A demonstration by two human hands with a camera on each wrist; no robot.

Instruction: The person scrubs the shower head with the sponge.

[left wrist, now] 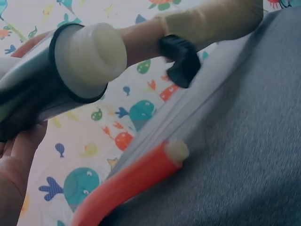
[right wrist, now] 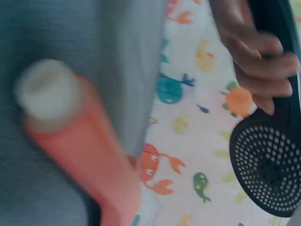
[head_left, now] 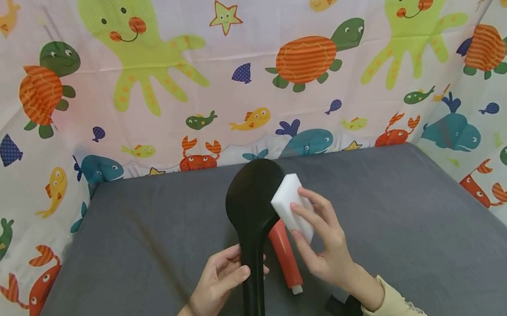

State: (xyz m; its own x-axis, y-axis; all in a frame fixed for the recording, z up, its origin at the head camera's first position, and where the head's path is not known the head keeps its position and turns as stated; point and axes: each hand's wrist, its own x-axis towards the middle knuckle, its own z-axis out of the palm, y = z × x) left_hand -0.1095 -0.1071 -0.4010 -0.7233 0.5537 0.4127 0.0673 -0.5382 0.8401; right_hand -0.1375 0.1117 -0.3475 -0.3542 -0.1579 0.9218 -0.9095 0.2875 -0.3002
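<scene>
A black shower head (head_left: pixel 254 199) stands upright in front of me, its smooth back toward the head camera. My left hand (head_left: pixel 218 284) grips its handle, thumb across the front and fingertips showing on the far side. In the right wrist view, the round spray face (right wrist: pixel 268 165) is dotted with small holes. A white threaded end (left wrist: pixel 106 52) closes off the handle in the left wrist view. With thumb and fingertips, my right hand (head_left: pixel 325 241) pinches a white sponge block (head_left: pixel 288 201), whose left edge overlaps the shower head's right rim in the head view.
Behind the black shower head, a red shower head (head_left: pixel 286 258) lies on the grey tabletop (head_left: pixel 162 220), its upper part hidden. A black strap (head_left: pixel 343 308) shows at my right wrist. A curtain (head_left: pixel 240 44) printed with sea animals surrounds the table's back and sides.
</scene>
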